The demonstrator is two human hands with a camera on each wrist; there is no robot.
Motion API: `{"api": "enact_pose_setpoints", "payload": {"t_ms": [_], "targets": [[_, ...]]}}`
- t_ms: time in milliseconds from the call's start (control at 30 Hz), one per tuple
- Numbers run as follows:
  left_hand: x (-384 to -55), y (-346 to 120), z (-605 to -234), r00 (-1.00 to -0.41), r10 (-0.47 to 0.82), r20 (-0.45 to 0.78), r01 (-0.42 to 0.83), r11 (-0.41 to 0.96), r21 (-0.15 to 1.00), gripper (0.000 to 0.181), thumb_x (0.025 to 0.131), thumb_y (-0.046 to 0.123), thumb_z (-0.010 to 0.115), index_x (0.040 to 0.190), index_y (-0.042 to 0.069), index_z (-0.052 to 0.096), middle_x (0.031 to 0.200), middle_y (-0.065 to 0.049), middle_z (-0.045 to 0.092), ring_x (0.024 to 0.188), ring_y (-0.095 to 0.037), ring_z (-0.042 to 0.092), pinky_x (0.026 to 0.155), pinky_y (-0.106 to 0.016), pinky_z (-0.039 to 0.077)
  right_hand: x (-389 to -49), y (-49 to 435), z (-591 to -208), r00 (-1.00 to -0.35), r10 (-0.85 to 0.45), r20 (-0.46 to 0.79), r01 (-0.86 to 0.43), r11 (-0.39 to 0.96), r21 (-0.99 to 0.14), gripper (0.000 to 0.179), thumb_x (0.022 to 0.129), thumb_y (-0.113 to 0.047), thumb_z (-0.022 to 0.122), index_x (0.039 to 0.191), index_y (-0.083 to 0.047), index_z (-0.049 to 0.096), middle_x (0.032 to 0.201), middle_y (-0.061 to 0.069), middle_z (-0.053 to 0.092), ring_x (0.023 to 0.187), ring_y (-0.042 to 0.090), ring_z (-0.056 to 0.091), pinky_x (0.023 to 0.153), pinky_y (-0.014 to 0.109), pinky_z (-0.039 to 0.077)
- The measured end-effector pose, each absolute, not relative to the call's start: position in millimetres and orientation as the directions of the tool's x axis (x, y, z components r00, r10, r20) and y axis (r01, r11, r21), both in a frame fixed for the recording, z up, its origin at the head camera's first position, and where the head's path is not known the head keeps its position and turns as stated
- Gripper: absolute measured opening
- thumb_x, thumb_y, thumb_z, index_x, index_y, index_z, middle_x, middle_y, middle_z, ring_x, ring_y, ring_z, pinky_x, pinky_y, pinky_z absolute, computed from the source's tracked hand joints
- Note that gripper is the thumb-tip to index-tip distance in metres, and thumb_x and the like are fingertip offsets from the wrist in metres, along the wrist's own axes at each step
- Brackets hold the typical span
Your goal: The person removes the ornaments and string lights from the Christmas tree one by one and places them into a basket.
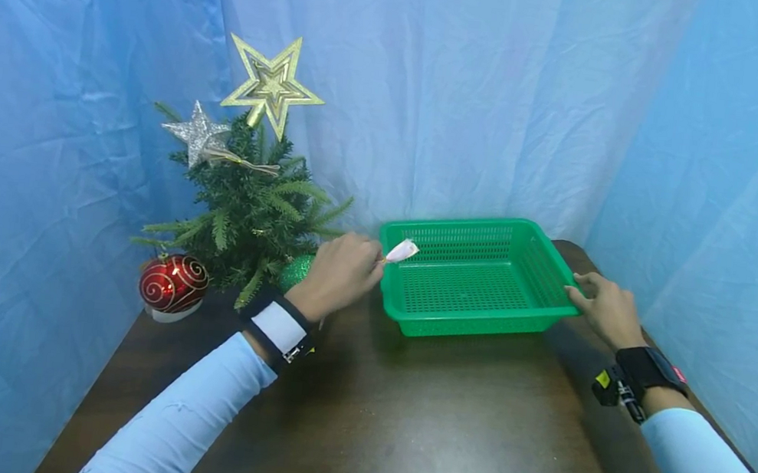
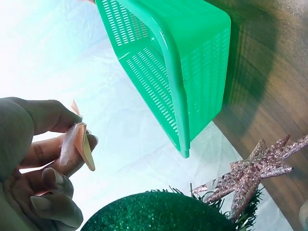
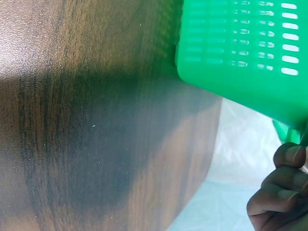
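My left hand pinches a small, pale pink folded piece with orange edges between thumb and fingers. In the left wrist view this folded piece looks thin and creased. It overlaps the left rim of the green plastic basket in the head view. At the basket's right end, my right hand grips the rim, thumb on top. The right wrist view shows fingers curled at the basket's edge. No things lie inside the basket.
A small Christmas tree stands left, bearing a gold star, a silver star, a red bauble and a green glitter bauble. A pink glitter star hangs near it. Blue cloth surrounds the brown table.
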State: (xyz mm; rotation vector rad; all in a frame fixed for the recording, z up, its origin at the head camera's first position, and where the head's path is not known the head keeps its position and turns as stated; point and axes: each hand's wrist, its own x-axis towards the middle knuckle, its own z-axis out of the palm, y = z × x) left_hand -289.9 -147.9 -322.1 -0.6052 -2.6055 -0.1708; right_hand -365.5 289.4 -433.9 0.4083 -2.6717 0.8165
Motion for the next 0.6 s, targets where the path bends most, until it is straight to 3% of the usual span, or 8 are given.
{"api": "enact_pose_setpoints", "payload": {"t_ms": [333,600], "targets": [[-290,-141,-327,-0.799,0.401,0.448,0.446,0.895,-0.005,0.037,0.093,0.006,0.063,0.061,0.016,0.047,0.057,0.002,0.043,0.053,-0.016,0.043,0.041,-0.032,0.036,-364,290,-434,-0.908,-0.173,0.382,-0.358,0.793,-0.493,0.046,0.107,-0.026,0.059,0.137,0.009,0.058,0.126,0.036,0.062,0.056,0.023,0.056,0.048,0.036,0.032],[-292,-138,-333,-0.802,0.425,0.421,0.460,0.888,-0.020,0.038,0.095,0.006,0.061,0.062,0.016,0.045,0.057,0.003,0.039,0.052,-0.013,0.036,0.041,-0.029,0.032,-363,289,-435,-0.901,-0.175,0.398,-0.371,0.787,-0.493,0.045,0.107,-0.026,0.060,0.137,0.008,0.059,0.114,0.033,0.068,0.042,0.016,0.025,0.045,0.033,0.027]]}}
